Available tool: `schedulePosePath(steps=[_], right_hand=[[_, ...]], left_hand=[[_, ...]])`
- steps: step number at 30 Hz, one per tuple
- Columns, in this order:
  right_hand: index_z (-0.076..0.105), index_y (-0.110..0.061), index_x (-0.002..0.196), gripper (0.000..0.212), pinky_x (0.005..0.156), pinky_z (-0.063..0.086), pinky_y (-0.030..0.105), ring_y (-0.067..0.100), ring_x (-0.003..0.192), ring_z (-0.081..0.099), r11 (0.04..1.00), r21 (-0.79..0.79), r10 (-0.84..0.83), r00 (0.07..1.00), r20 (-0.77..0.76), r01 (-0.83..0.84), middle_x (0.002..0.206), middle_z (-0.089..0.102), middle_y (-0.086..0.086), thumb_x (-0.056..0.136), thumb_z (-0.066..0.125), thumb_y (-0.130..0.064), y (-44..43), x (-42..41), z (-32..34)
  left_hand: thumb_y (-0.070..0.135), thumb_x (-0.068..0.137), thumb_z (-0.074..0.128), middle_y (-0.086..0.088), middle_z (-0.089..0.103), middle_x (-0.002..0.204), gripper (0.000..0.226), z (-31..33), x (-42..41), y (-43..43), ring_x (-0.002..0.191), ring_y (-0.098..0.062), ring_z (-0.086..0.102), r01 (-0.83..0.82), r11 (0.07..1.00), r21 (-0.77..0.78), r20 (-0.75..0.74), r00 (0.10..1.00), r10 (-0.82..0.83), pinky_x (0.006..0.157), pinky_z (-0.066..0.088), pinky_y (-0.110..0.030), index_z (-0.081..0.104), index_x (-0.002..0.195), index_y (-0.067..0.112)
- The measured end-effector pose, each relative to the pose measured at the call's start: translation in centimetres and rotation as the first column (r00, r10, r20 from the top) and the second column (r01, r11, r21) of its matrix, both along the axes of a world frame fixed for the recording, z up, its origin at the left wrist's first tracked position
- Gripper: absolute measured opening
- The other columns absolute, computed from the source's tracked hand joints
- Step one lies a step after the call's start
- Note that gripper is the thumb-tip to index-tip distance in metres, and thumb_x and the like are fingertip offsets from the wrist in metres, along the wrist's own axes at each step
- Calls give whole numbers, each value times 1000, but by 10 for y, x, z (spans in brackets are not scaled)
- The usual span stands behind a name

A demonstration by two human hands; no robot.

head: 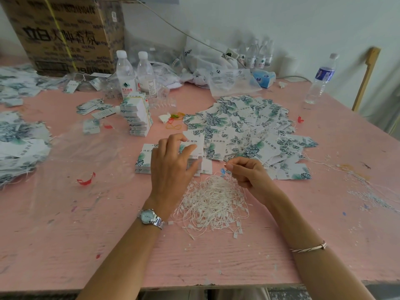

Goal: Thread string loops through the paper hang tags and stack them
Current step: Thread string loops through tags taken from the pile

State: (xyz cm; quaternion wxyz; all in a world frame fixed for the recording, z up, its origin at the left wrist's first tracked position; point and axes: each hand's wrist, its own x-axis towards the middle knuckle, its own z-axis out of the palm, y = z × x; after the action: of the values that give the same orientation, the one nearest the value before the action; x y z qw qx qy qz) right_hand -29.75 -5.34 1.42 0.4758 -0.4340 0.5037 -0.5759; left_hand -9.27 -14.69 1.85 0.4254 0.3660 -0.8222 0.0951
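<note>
My left hand [173, 163] hovers over a low pack of white leaf-print hang tags [142, 158] and its fingers and thumb pinch the top tags [195, 140] at their near edge. My right hand [244, 173] is curled just right of it, pinching a thin white string between thumb and forefinger. A tangled heap of white string loops [213, 202] lies right below both hands. Behind them spreads a wide pile of tags with strings on them [249, 128].
A tall stack of tag packs [137, 115] stands left of centre, with two water bottles [134, 75] and a cardboard box [65, 33] behind it. More tag heaps [19, 148] lie at the left edge. Another bottle [320, 79] stands far right. Red plastic scraps [86, 180] dot the pink table [216, 256].
</note>
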Motion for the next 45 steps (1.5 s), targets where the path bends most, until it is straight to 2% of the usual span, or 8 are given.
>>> schedulePosePath(steps=[7,13,22,25,30,35,41,45], right_hand=[[71,-20,76,6,39,22,14,7,47,18,1000,3,-16,1000,17,16,54,31,-7,82,71,-17,0,0,0],[59,-16,88,3,44,21,17,9,51,19,984,-120,-133,991,21,134,60,30,-4,90,62,-16,1,2,2],[60,-11,94,3,42,22,17,5,44,21,978,-139,-160,987,-15,156,51,34,-12,93,61,-12,1,2,1],[64,-10,89,5,42,24,17,5,43,23,971,-115,-216,976,-39,210,50,36,-12,94,62,-9,0,0,-2],[70,-12,86,5,44,21,19,7,45,22,972,-145,-191,981,-19,186,50,38,-10,85,70,-17,1,-1,0],[70,-11,81,3,45,19,20,9,46,19,990,-120,-75,997,-29,71,53,40,-5,83,70,-13,2,3,2],[68,-11,85,4,44,21,18,11,48,20,993,-107,46,994,-95,-56,57,39,-2,88,70,-13,4,5,3],[70,-21,82,7,43,21,16,7,48,20,990,-142,22,996,91,-9,66,35,1,86,68,-17,3,4,3]], left_hand=[[17,79,84,-6,65,107,12,5,3,4,89,-28,55,19,999,-43,-42,999,-21,68,33,-35,72,75,14],[10,81,78,3,71,90,14,4,-3,11,76,-19,55,104,944,-313,-142,978,-155,67,31,-31,69,71,13],[12,91,71,7,71,91,19,-12,-28,36,77,-17,64,387,790,-475,157,921,-356,67,35,-31,68,73,16],[30,92,70,6,72,103,16,-15,-31,38,87,-17,65,430,831,-354,165,903,-397,72,39,-33,74,82,19],[42,95,57,-3,62,111,37,-17,-32,40,96,-17,59,335,940,69,-227,922,-312,84,45,-29,67,115,12],[49,92,56,16,64,104,46,-17,-29,35,83,-8,62,505,731,459,-613,776,-151,77,55,-37,54,129,22],[17,96,66,6,70,86,31,-20,-31,33,71,-12,64,675,583,451,-787,609,-97,67,55,-31,59,126,22],[12,96,66,4,68,87,29,-20,-32,33,68,-24,64,678,600,424,-794,598,-114,63,58,-39,63,123,23]])
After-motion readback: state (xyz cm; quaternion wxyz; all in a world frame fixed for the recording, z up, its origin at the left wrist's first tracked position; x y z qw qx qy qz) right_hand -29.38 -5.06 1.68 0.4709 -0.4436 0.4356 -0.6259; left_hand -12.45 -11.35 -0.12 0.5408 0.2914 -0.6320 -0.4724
